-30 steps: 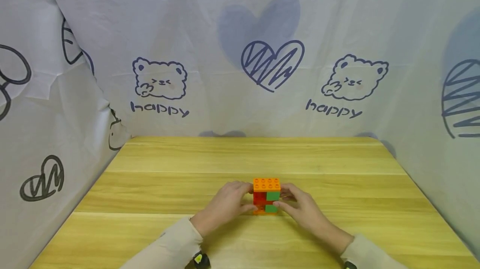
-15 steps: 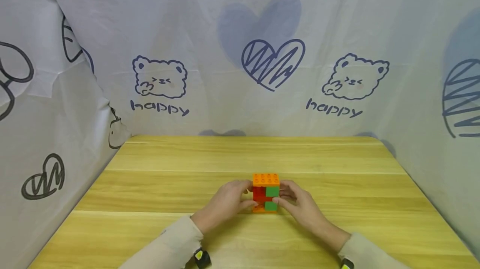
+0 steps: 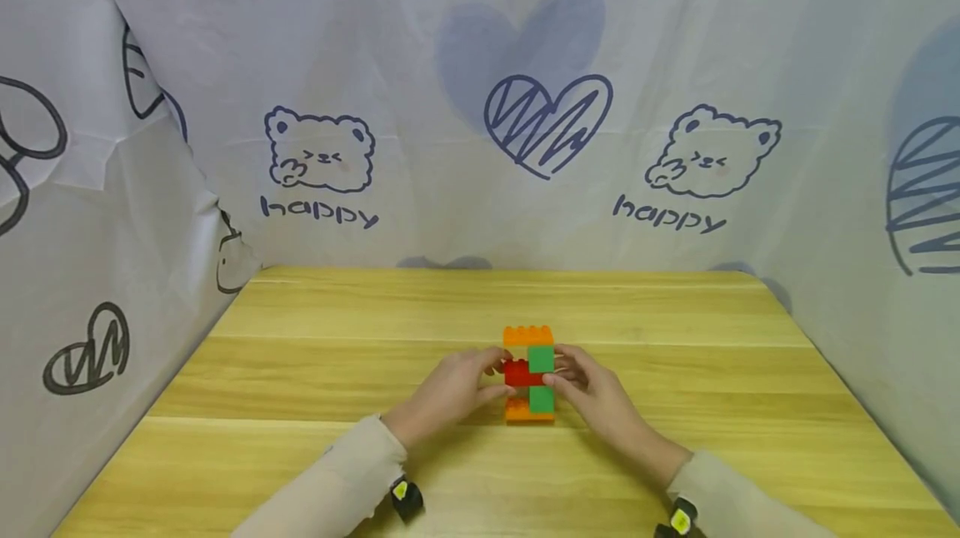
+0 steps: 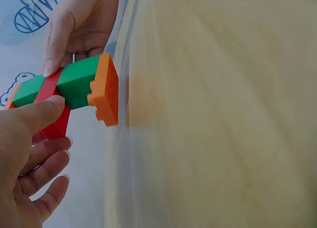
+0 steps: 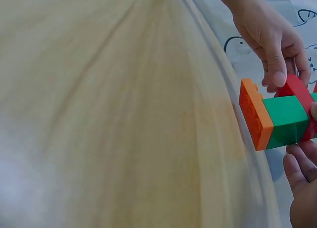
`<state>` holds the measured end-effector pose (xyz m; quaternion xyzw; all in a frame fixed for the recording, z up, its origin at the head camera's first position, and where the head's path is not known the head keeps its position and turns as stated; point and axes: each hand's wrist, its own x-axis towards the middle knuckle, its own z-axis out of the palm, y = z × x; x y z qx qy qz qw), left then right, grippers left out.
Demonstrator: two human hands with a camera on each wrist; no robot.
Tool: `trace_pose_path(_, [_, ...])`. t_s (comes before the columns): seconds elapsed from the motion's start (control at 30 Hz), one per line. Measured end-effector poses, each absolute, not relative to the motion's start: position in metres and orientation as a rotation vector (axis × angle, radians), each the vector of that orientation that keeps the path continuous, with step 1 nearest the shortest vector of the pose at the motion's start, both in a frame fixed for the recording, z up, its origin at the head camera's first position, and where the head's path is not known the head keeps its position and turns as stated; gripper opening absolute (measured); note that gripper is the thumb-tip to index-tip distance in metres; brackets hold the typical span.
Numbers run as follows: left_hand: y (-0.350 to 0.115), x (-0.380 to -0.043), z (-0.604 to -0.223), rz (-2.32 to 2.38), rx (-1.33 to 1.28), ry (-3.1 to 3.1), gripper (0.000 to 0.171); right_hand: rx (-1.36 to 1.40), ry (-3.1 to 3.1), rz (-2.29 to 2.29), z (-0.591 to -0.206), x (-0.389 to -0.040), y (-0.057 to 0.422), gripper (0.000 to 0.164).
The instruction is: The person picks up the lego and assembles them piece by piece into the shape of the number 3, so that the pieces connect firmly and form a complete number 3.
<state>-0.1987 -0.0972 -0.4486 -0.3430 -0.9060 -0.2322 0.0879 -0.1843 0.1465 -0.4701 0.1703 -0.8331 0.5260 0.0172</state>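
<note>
A stack of toy building bricks is between both hands in the head view. It has an orange top brick, a green block, a red middle brick, another green block and an orange bottom brick. The green blocks sit at the right end, leaving gaps on the left. My left hand pinches the red brick's left end, thumb in front, as the left wrist view confirms with the thumb on the red brick. From the right, my right hand grips the stack around the red brick's other end.
A wooden table lies under the hands. White cloth with hearts, bears and lettering hangs behind it and along both sides. Dark wrist devices show at both sleeves.
The stack has risen and tipped so its top studs now show nearly edge-on and the gaps beside the green blocks look wider. Both hands have moved slightly upward with it.
</note>
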Motion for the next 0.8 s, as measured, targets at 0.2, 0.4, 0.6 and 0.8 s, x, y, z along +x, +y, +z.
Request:
trace_pose_path(0.2, [-0.098, -0.204, -0.445, -0.578, -1.079, -2.639, 0.04, 0.427, -2.622, 1.647, -0.466, -0.188, 0.145, 0.057])
trace_pose_path(0.4, [-0.098, -0.209, -0.445, -0.49, -1.114, -2.615, 0.036, 0.371, -2.653, 1.677, -0.465, -0.191, 0.144, 0.059])
trace_pose_path(0.6, [-0.098, -0.214, -0.445, -0.447, -1.145, -2.589, 0.033, 0.356, -2.67, 1.729, -0.466, -0.196, 0.144, 0.06])
trace_pose_path(0.8, [-0.098, -0.218, -0.446, -0.441, -1.152, -2.611, 0.032, 0.323, -2.69, 1.785, -0.465, -0.201, 0.143, 0.059])
